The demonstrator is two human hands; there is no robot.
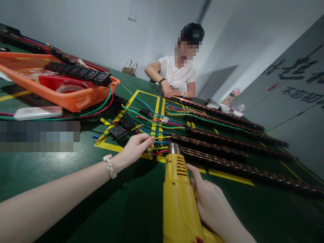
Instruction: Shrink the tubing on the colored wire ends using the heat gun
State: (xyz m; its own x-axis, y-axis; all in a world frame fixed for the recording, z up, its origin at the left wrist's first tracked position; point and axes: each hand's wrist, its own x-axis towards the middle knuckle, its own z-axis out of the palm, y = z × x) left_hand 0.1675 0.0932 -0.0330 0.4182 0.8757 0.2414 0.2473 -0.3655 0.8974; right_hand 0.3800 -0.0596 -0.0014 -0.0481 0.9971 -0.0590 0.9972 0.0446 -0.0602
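My right hand (pixel 212 202) is wrapped round a yellow heat gun (pixel 177 192) whose metal nozzle (pixel 173 147) points at a bundle of coloured wires (pixel 159 150). My left hand (pixel 138 145), a bead bracelet on its wrist, pinches those wires just left of the nozzle. The wires run from the end of a long dark power strip (pixel 227 165) lying on the green table (pixel 101 189). Black socket modules (pixel 121 127) sit just beyond my left hand.
Several more long power strips (pixel 222 126) lie side by side to the right, trailing red, blue, green and yellow wires. An orange basket (pixel 63 91) with black switch strips stands at the far left. A person in a white shirt (pixel 177 76) sits across the table, hands on a strip.
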